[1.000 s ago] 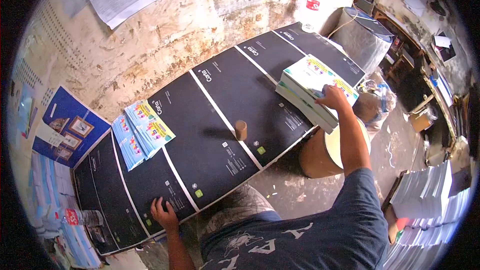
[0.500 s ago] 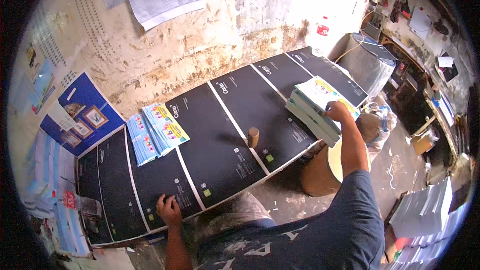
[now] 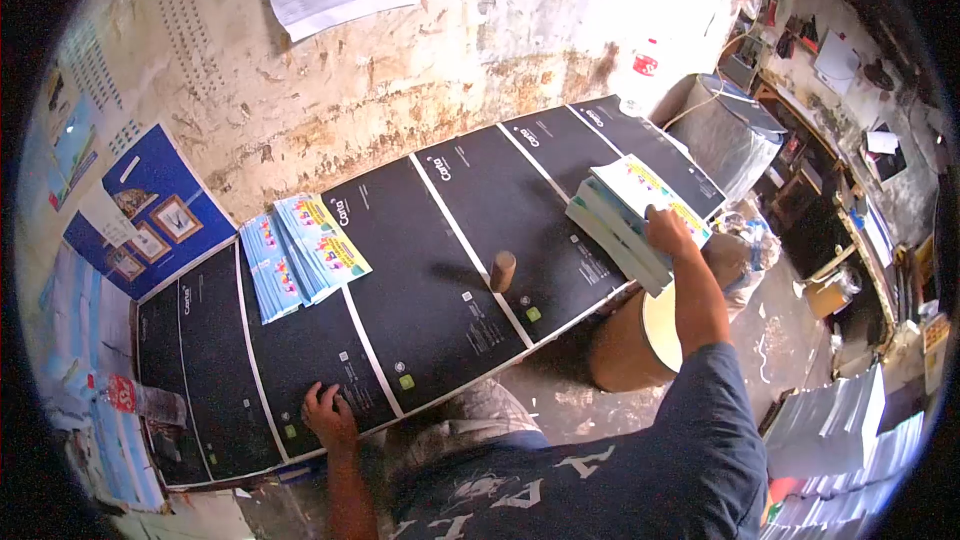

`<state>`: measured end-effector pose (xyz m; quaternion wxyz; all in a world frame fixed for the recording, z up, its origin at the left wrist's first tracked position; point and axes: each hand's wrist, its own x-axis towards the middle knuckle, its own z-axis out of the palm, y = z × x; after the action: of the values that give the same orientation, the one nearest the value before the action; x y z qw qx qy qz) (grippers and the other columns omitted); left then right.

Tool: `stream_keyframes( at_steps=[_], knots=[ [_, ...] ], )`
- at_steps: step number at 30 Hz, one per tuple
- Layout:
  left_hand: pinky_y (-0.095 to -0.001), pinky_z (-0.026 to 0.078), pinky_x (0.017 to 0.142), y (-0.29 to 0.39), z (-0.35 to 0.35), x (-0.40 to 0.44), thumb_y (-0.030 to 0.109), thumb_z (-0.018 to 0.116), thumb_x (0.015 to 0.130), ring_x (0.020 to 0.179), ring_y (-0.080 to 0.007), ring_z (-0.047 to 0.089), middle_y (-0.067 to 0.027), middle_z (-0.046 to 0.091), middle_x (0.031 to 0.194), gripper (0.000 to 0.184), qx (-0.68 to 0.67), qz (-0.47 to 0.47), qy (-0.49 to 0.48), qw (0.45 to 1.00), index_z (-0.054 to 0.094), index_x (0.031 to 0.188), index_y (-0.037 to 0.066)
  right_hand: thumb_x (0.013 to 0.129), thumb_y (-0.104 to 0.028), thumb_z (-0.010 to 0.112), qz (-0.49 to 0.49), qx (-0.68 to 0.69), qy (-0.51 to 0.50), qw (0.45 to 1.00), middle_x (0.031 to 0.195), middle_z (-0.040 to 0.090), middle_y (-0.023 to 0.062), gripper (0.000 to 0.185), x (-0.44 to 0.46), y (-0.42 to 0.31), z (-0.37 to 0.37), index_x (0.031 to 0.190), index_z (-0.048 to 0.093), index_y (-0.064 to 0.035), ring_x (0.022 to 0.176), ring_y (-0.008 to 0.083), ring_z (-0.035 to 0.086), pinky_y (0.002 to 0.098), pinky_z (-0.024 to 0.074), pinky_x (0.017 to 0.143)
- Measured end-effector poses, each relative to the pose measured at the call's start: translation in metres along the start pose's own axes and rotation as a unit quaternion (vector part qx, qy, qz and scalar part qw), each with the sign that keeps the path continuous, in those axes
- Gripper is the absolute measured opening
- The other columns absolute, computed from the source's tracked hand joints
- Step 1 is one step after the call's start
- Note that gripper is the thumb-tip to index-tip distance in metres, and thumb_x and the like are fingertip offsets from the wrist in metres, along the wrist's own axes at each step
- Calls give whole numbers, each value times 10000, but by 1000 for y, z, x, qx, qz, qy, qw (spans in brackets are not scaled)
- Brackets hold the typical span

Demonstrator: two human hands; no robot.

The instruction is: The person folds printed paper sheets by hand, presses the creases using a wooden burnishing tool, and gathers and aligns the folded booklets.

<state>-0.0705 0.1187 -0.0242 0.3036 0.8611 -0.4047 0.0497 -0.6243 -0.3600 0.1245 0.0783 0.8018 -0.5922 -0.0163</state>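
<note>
My left hand (image 3: pixel 330 417) rests near the front edge of the black-covered table (image 3: pixel 400 240), fingers slightly bent and apart, holding nothing. At the right, a thick stack of booklets (image 3: pixel 625 225) with colourful printed covers lies at the table's edge. My right hand (image 3: pixel 668 232) is on top of it, its fingers curled at the near edge of the uppermost booklet; the fingertips are partly hidden. Two overlapping piles of similar booklets (image 3: pixel 318 250) lie fanned on the left part of the table. Between them and the stack stands a short brown cylinder (image 3: pixel 503 271).
A plastic bottle with a red label (image 3: pixel 160 405) lies at the left, and another bottle (image 3: pixel 643 68) stands at the far corner. A blue board (image 3: pixel 165 210) leans behind the table's left end. Below the right edge stands a brown drum (image 3: pixel 630 340); paper stacks (image 3: pixel 825 420) are at lower right.
The view has shifted slightly, so the whole scene sits a little differently. Both hands stay in about the same places on the table and the stack.
</note>
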Motion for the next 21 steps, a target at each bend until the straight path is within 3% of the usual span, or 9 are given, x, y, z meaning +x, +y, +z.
stream_keyframes(
  at_steps=[2, 4, 6, 10, 13, 15, 16, 20, 21],
  knots=[
    [-537, 367, 1024, -13, 5, 1, 116, 581, 911, 1197, -390, 511, -173, 557, 1277, 249, -7, 31, 10, 999, 695, 1123, 48, 877, -108, 521, 57, 22, 68, 996, 967, 659, 299, 200, -9, 3, -25, 1051, 586, -34, 937, 464, 653, 539, 524, 793],
    [-530, 391, 1005, -19, 2, 3, 98, 586, 908, 1179, -393, 529, -184, 560, 1278, 260, -49, 27, 15, 998, 682, 1144, 45, 946, -253, 490, 25, -6, 125, 992, 863, 685, 251, 262, -26, 32, -72, 1107, 594, -75, 789, 415, 692, 536, 542, 695],
    [-522, 414, 985, -9, -7, 8, 81, 591, 906, 1160, -395, 546, -194, 563, 1280, 273, -90, 23, 17, 996, 670, 1164, 41, 915, -97, 495, 59, 6, 145, 988, 975, 696, 212, 253, -63, 26, -151, 1145, 587, -50, 892, 424, 676, 491, 545, 764],
    [-452, 402, 1044, 105, -62, 39, 119, 690, 879, 1212, -309, 557, -200, 558, 1350, 427, -304, 3, -90, 948, 593, 1279, 5, 896, -91, 528, -128, 74, 176, 973, 1072, 709, 149, 282, -138, -76, -278, 1151, 649, -72, 933, 367, 696, 442, 558, 812],
    [-411, 415, 1044, 182, -99, 52, 140, 768, 830, 1176, -264, 578, -174, 613, 1281, 631, -402, 133, -61, 904, 487, 1369, -29, 840, -39, 540, -244, 142, 39, 959, 1180, 688, 137, 407, -150, -192, -284, 1232, 645, -83, 1016, 317, 685, 397, 550, 891],
    [-358, 453, 999, 151, -91, 53, 121, 784, 819, 1122, -216, 594, -130, 624, 1255, 602, -497, -20, -195, 845, 504, 1326, -42, 850, -100, 523, -469, 169, 95, 862, 1031, 705, 194, 432, -141, -255, -253, 1273, 606, -72, 855, 396, 687, 474, 554, 769],
    [-339, 474, 949, 136, -104, 56, 105, 778, 820, 1044, -191, 622, -93, 666, 1163, 474, -537, -15, -150, 830, 580, 1224, -46, 845, -105, 516, -493, 209, 97, 839, 990, 705, 204, 435, -141, -287, -245, 1268, 604, -59, 837, 381, 694, 485, 553, 737],
    [-332, 499, 850, 59, -129, 39, 75, 732, 833, 928, -192, 655, -79, 713, 987, 294, -367, -43, -101, 924, 668, 1086, -58, 867, -176, 530, -552, 157, 58, 817, 999, 717, 139, 381, -142, -372, -203, 1227, 623, -92, 844, 342, 708, 459, 559, 696],
    [-341, 478, 915, 34, -116, 36, 68, 728, 829, 998, -202, 639, -95, 696, 1072, 378, -350, -65, -134, 925, 633, 1174, -55, 881, -176, 508, -561, 172, 51, 808, 974, 717, 156, 362, -140, -391, -180, 1215, 616, -89, 831, 356, 707, 483, 555, 698]
  ],
)
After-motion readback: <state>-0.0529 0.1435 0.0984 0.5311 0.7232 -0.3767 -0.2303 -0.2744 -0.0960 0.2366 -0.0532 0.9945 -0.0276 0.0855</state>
